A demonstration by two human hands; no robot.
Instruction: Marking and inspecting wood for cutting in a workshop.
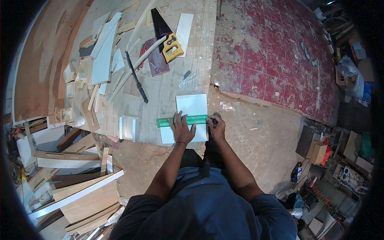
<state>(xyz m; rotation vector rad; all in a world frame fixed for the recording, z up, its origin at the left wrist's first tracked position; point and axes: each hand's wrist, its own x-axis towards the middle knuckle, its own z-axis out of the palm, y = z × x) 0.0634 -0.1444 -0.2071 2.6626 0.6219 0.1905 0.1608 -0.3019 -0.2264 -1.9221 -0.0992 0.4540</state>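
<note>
My left hand (pixel 182 129) lies flat with fingers spread, pressing a green ruler (pixel 198 120) down across a white panel (pixel 192 105). The panel rests at the near edge of the wooden worktable, and the ruler sticks out past its left side. At the ruler's right end my right hand (pixel 216 127) is closed in a pinch round a dark pen (pixel 215 123). The pen's tip is too small to make out. Left of the panel stands a small white and silver box-shaped piece (pixel 128 128).
A yellow-handled handsaw (pixel 173 47), a dark brown board (pixel 157 58) and a black rod (pixel 137 78) lie farther up the worktable (pixel 160 90). White and wooden offcuts (pixel 105 52) cover its left side. Stacked boards (pixel 86 192) fill the lower left; clutter lines the right.
</note>
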